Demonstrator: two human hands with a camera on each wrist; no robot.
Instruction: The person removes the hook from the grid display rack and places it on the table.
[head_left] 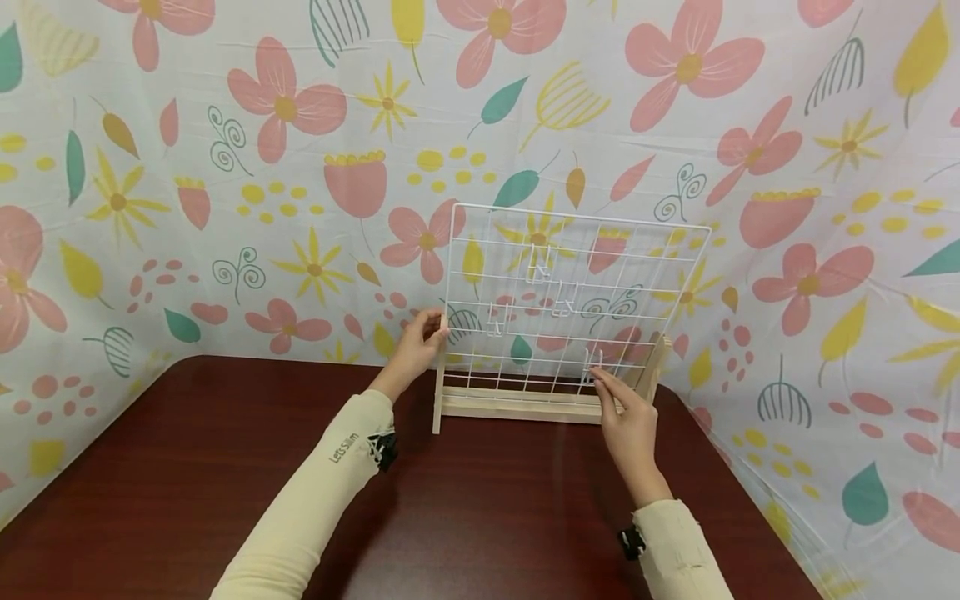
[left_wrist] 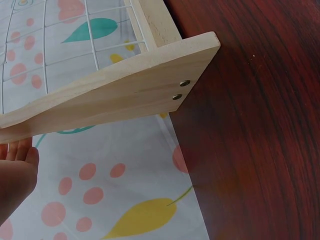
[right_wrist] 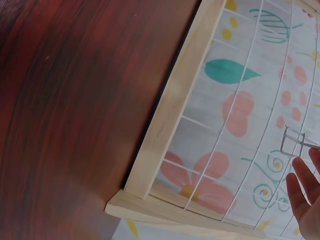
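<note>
A white wire grid rack (head_left: 581, 215) stands upright in a pale wooden stand (head_left: 525, 407) on the table. My left hand (head_left: 416, 350) holds the upper part of the stand's left side piece (head_left: 439, 392); in the left wrist view its fingers (left_wrist: 20, 149) meet the wood's edge. Low on the right of the grid, my right hand (head_left: 628, 421) pinches a white wire hook (head_left: 588, 360), also seen in the right wrist view as a small loop (right_wrist: 284, 141) against the grid. Higher up, three more hooks (head_left: 538, 272) hang on the wires.
The dark red-brown table (head_left: 495, 508) extends in front of the rack. Behind it hangs a white cloth (head_left: 300, 225) printed with flowers and leaves, which also lines both sides. Two screw heads (left_wrist: 181, 90) show in the stand's side piece.
</note>
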